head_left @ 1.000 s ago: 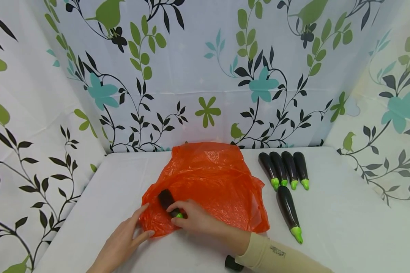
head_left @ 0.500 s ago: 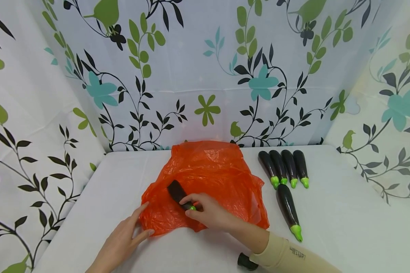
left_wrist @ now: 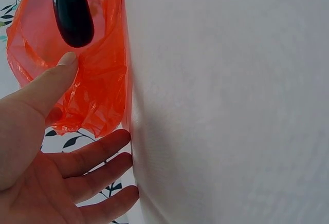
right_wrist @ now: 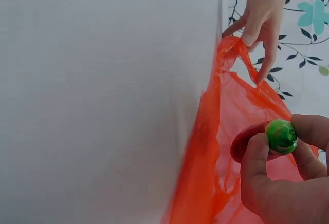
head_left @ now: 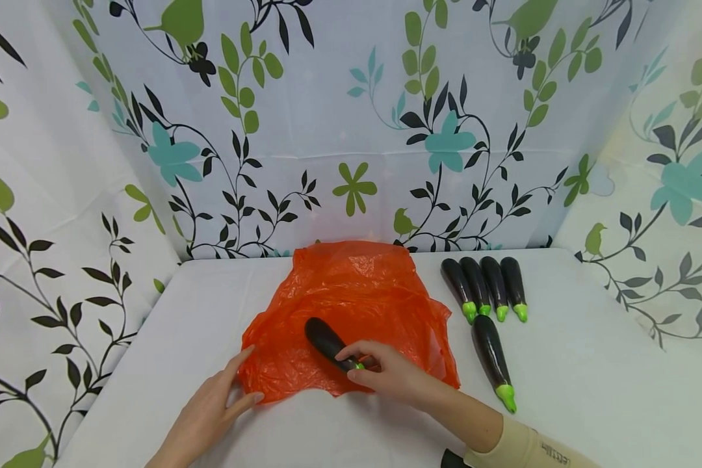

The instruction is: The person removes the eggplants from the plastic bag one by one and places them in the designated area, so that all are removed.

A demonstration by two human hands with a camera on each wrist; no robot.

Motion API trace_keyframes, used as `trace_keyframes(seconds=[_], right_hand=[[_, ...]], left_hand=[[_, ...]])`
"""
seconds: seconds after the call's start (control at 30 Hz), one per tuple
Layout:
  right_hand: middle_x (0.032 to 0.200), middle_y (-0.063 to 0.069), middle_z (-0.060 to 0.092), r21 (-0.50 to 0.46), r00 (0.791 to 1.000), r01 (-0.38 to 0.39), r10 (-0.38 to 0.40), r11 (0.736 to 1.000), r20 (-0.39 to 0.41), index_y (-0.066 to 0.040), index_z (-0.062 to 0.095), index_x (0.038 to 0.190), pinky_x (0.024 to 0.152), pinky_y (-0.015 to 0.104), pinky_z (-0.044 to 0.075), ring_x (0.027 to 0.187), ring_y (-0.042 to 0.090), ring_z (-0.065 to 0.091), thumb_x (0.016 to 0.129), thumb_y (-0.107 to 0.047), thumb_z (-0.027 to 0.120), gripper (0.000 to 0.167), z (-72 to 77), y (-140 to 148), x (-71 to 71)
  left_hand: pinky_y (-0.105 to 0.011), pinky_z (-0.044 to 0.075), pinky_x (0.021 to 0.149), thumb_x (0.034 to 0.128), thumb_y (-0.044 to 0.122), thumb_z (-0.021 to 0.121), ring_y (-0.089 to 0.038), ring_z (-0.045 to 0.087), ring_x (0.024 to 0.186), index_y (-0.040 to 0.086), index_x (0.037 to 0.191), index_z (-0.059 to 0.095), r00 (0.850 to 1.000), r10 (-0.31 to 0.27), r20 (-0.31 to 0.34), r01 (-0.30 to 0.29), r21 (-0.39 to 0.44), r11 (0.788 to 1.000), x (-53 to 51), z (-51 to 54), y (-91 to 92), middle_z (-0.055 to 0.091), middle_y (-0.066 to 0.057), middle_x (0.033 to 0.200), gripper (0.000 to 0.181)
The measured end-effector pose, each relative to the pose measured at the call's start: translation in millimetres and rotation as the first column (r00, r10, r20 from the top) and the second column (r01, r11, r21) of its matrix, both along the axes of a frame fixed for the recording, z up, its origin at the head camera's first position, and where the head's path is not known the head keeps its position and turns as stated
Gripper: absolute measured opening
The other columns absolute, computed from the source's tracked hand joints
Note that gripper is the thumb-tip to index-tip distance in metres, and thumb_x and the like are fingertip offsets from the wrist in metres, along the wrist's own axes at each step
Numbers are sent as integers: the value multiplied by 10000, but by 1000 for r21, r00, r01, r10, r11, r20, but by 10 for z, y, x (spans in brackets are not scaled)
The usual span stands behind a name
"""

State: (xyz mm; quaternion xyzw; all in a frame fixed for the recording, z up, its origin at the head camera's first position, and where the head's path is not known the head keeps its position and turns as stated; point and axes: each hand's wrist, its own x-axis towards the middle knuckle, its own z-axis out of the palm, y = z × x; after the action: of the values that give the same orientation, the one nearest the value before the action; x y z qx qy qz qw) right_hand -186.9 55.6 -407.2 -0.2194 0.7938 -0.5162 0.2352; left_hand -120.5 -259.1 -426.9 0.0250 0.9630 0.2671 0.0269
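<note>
An eggplant [head_left: 324, 339], glossy black-purple with a green stem end, is held over the red plastic bag [head_left: 386, 318] in the middle of the table. My right hand [head_left: 394, 377] pinches it near the stem between thumb and fingers; the right wrist view shows the green end [right_wrist: 281, 136] in that grip. At the bag's left front corner, my left hand [head_left: 201, 409] touches the plastic with fingers spread and loosely extended. The left wrist view has the eggplant's rounded end [left_wrist: 74, 23] just beyond the left thumb. Whether anything lies inside the bag cannot be told.
Several eggplants [head_left: 494, 289] lie side by side at the back right of the white table [head_left: 585, 364]. One more eggplant [head_left: 493, 357] lies in front of them, stem toward me. A patterned curtain [head_left: 351, 130] encloses the back and sides. A black object [head_left: 453, 459] shows beneath the right sleeve.
My right hand has drawn the eggplant to the right across the bag, away from its left front corner. My left hand stays at the same corner, and the other eggplants have not moved.
</note>
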Motion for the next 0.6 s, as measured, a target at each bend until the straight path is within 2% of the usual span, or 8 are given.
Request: trace_keyframes(seconds=[0.23, 0.4, 0.6], right_hand=[[1232, 12, 577, -29, 999, 13, -12, 999, 46, -318, 661, 1180, 860, 397, 556, 1075, 246, 540, 939, -236, 669, 255, 123, 224, 110], [1184, 41, 588, -60, 997, 31, -27, 998, 78, -275, 655, 1201, 877, 414, 548, 1040, 248, 548, 947, -245, 658, 256, 234, 382, 226], [1187, 10, 599, -58, 1000, 1, -1, 998, 4, -289, 644, 1199, 867, 296, 536, 1057, 257, 545, 962, -267, 639, 238, 347, 551, 383]], left_hand=[[-569, 512, 883, 823, 406, 764, -287, 578, 1061, 167, 1481, 351, 1000, 1, -13, -1, 13, 1000, 15, -6, -4, 606, -84, 1207, 813], [-552, 516, 886, 825, 376, 771, -267, 579, 1045, 169, 1477, 360, 1000, -1, -26, 2, 21, 1000, 17, -16, -8, 612, -68, 1183, 799], [-540, 523, 878, 819, 385, 773, -239, 582, 1013, 166, 1472, 363, 1000, -9, -29, 10, 21, 1000, 5, -8, -22, 614, -52, 1165, 801]])
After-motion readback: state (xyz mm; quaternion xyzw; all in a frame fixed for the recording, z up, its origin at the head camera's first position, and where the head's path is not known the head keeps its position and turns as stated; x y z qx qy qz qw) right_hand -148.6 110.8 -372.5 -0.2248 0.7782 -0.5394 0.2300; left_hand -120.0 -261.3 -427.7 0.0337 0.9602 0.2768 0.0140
